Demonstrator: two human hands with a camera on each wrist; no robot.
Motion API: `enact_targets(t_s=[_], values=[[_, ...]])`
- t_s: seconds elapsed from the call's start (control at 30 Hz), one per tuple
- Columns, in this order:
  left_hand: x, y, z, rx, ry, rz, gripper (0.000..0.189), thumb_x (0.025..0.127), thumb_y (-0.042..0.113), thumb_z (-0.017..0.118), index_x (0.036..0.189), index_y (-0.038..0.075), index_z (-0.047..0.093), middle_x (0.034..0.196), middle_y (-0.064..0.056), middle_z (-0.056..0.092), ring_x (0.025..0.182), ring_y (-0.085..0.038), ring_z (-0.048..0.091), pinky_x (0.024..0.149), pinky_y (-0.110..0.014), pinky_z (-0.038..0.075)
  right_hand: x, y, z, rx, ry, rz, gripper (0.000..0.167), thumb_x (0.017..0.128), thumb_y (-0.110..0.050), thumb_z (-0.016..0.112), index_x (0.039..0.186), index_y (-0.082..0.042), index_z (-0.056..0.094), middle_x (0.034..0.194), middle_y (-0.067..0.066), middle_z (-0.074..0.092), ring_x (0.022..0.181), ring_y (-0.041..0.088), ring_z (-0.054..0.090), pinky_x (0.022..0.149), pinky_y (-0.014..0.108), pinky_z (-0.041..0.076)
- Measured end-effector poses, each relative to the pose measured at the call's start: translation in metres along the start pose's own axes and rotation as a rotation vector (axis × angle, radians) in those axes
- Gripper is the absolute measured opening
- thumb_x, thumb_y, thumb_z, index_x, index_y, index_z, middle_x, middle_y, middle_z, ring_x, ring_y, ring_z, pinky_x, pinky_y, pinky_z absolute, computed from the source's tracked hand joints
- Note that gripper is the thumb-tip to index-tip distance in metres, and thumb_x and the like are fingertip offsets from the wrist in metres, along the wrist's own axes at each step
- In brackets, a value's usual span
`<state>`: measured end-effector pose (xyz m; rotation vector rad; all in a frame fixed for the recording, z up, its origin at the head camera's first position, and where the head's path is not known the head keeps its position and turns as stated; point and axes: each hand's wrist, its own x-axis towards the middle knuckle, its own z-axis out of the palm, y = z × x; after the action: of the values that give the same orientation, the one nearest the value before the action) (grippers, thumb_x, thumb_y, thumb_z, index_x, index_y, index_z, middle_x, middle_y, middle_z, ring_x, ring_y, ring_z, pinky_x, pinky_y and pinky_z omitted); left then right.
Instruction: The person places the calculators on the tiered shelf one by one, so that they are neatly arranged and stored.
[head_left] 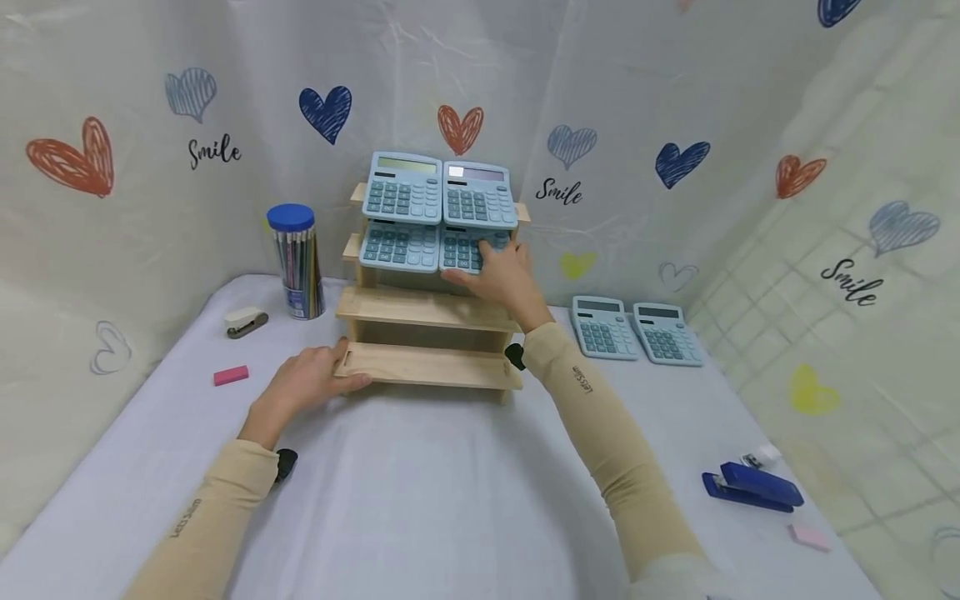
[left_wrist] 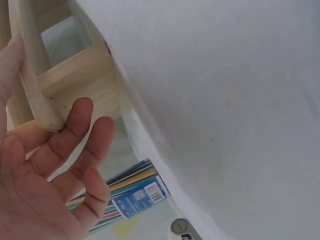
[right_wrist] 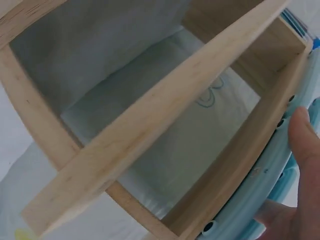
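A stepped wooden shelf [head_left: 427,308] stands at the middle back of the table. My left hand [head_left: 311,379] grips the left end of its lowest board; in the left wrist view, the hand [left_wrist: 60,165] has its thumb on one side of the board [left_wrist: 42,100] and fingertips on the other. My right hand [head_left: 504,273] holds a light blue calculator [head_left: 459,252] on the second tier from the top, partly covering it. Beside it lies another calculator [head_left: 400,247]. Two more calculators, left [head_left: 405,187] and right [head_left: 480,196], lean on the top tier.
Two calculators [head_left: 603,327] lie right of the shelf. A blue-lidded tub of pencils [head_left: 300,267], a small stapler [head_left: 246,322] and a pink eraser [head_left: 230,375] are on the left. At the right edge are a blue stapler [head_left: 752,487] and a pale pink eraser [head_left: 809,537].
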<state>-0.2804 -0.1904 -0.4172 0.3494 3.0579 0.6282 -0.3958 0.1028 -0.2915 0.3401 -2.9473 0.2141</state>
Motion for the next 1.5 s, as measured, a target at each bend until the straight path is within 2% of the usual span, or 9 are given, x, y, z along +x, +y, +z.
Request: enact_targets(t_s=[0.23, 0.4, 0.53, 0.63, 0.77, 0.93, 1.17, 1.3, 1.5], values=[[0.0, -0.003, 0.002, -0.009, 0.01, -0.009, 0.09, 0.09, 0.057, 0.067, 0.15, -0.004, 0.039, 0.12, -0.033, 0.064, 0.088, -0.03, 0.061, 0.075, -0.052, 0.051, -0.007, 0.009, -0.001, 0.073, -0.014, -0.003, 0.107, 0.082, -0.084, 0.053, 0.161, -0.017, 0.024, 0.16, 0.031, 0.025, 0.146, 0.047, 0.022, 0.12, 0.058, 0.024], [-0.002, -0.002, 0.005, -0.018, -0.011, -0.023, 0.09, 0.089, 0.057, 0.068, 0.15, -0.002, 0.039, 0.117, -0.031, 0.066, 0.083, -0.028, 0.059, 0.071, -0.048, 0.051, -0.026, 0.054, 0.01, 0.169, 0.011, -0.016, 0.097, 0.09, -0.08, 0.042, 0.161, -0.017, 0.022, 0.16, 0.026, 0.029, 0.146, 0.05, 0.023, 0.116, 0.067, 0.022], [-0.004, -0.001, 0.004, -0.02, -0.007, -0.027, 0.09, 0.089, 0.057, 0.068, 0.15, -0.003, 0.038, 0.117, -0.031, 0.066, 0.083, -0.028, 0.059, 0.072, -0.048, 0.051, -0.039, 0.105, 0.025, 0.192, 0.012, 0.071, 0.092, 0.095, -0.077, 0.027, 0.16, -0.013, 0.024, 0.16, 0.028, 0.028, 0.146, 0.056, 0.021, 0.114, 0.072, 0.017], [-0.005, -0.001, 0.003, -0.019, -0.006, -0.027, 0.091, 0.09, 0.057, 0.068, 0.151, -0.003, 0.038, 0.119, -0.032, 0.065, 0.084, -0.028, 0.059, 0.073, -0.049, 0.051, -0.047, 0.146, 0.04, 0.155, -0.045, 0.14, 0.091, 0.097, -0.074, 0.027, 0.16, -0.008, 0.022, 0.16, 0.033, 0.026, 0.145, 0.06, 0.02, 0.114, 0.075, 0.014], [-0.005, -0.001, 0.004, -0.025, -0.015, -0.031, 0.092, 0.089, 0.057, 0.068, 0.151, -0.004, 0.038, 0.122, -0.032, 0.064, 0.085, -0.028, 0.059, 0.074, -0.048, 0.051, -0.053, 0.195, 0.062, 0.076, -0.188, 0.211, 0.094, 0.097, -0.073, 0.031, 0.16, -0.004, 0.018, 0.157, 0.041, 0.021, 0.141, 0.065, 0.02, 0.112, 0.077, 0.017], [-0.001, -0.001, 0.004, -0.023, -0.012, -0.023, 0.094, 0.089, 0.059, 0.067, 0.152, -0.003, 0.037, 0.126, -0.03, 0.064, 0.087, -0.028, 0.06, 0.077, -0.049, 0.051, -0.053, 0.238, 0.079, 0.089, -0.323, 0.328, 0.105, 0.091, -0.077, 0.04, 0.162, -0.007, 0.008, 0.156, 0.048, 0.001, 0.139, 0.073, 0.008, 0.109, 0.08, 0.017], [0.003, 0.001, 0.001, -0.003, -0.007, -0.022, 0.09, 0.09, 0.058, 0.067, 0.151, -0.002, 0.038, 0.125, -0.03, 0.064, 0.091, -0.03, 0.062, 0.08, -0.053, 0.052, -0.043, 0.251, 0.082, 0.117, -0.376, 0.423, 0.109, 0.088, -0.077, 0.047, 0.162, -0.015, -0.002, 0.149, 0.055, -0.002, 0.138, 0.07, 0.011, 0.11, 0.076, 0.019], [0.002, 0.001, -0.001, 0.007, -0.019, -0.028, 0.091, 0.09, 0.058, 0.066, 0.152, -0.002, 0.038, 0.127, -0.03, 0.064, 0.092, -0.03, 0.062, 0.082, -0.054, 0.051, -0.042, 0.247, 0.082, 0.107, -0.398, 0.41, 0.106, 0.089, -0.074, 0.049, 0.162, -0.013, 0.002, 0.15, 0.054, 0.001, 0.138, 0.07, 0.013, 0.11, 0.076, 0.02], [0.001, 0.003, -0.002, 0.016, -0.021, -0.029, 0.09, 0.09, 0.059, 0.066, 0.151, -0.002, 0.038, 0.125, -0.03, 0.064, 0.091, -0.031, 0.062, 0.081, -0.054, 0.051, -0.055, 0.238, 0.076, 0.093, -0.371, 0.33, 0.103, 0.09, -0.072, 0.05, 0.161, -0.007, 0.013, 0.157, 0.046, 0.01, 0.14, 0.069, 0.015, 0.108, 0.077, 0.025]])
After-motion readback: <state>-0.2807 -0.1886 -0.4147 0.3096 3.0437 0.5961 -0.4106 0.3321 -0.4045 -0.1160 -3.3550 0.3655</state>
